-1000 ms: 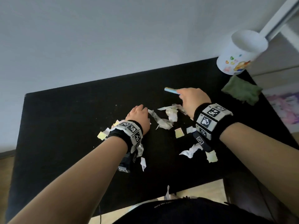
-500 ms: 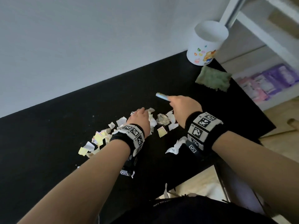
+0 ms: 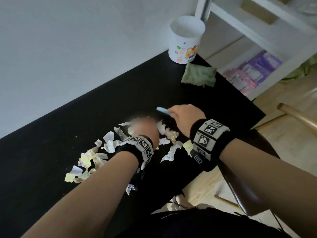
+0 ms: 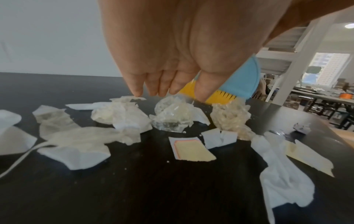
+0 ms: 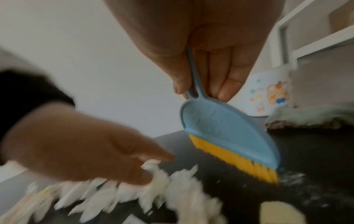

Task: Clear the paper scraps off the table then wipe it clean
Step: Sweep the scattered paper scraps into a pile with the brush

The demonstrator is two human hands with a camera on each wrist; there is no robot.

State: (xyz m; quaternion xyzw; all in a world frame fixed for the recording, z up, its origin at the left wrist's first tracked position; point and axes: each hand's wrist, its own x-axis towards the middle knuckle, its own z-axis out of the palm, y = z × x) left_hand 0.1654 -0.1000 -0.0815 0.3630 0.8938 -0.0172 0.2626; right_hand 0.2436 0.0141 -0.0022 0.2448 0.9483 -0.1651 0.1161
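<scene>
Torn white and yellow paper scraps (image 3: 109,145) (image 4: 122,116) (image 5: 134,191) lie bunched on the black table (image 3: 51,143). My left hand (image 3: 144,127) (image 4: 159,84) (image 5: 76,144) hangs over them with straight fingers pointing down, its tips touching the scraps, and it is blurred by motion. My right hand (image 3: 185,115) (image 5: 206,68) grips the thin handle of a small blue brush (image 3: 163,110) (image 4: 237,81) (image 5: 226,136). The brush's yellow bristles rest on the table just right of the pile.
A white cartoon-printed cup (image 3: 186,40) (image 5: 268,94) stands at the table's far right corner, with a green cloth (image 3: 199,77) (image 5: 310,116) in front of it. A white shelf unit (image 3: 257,31) rises beyond. A dark chair (image 3: 240,186) sits by the table's right edge.
The view has swung right, showing more shelf and floor. My left hand has slid towards the brush, and the scraps lie bunched closer together. The right hand still holds the brush.
</scene>
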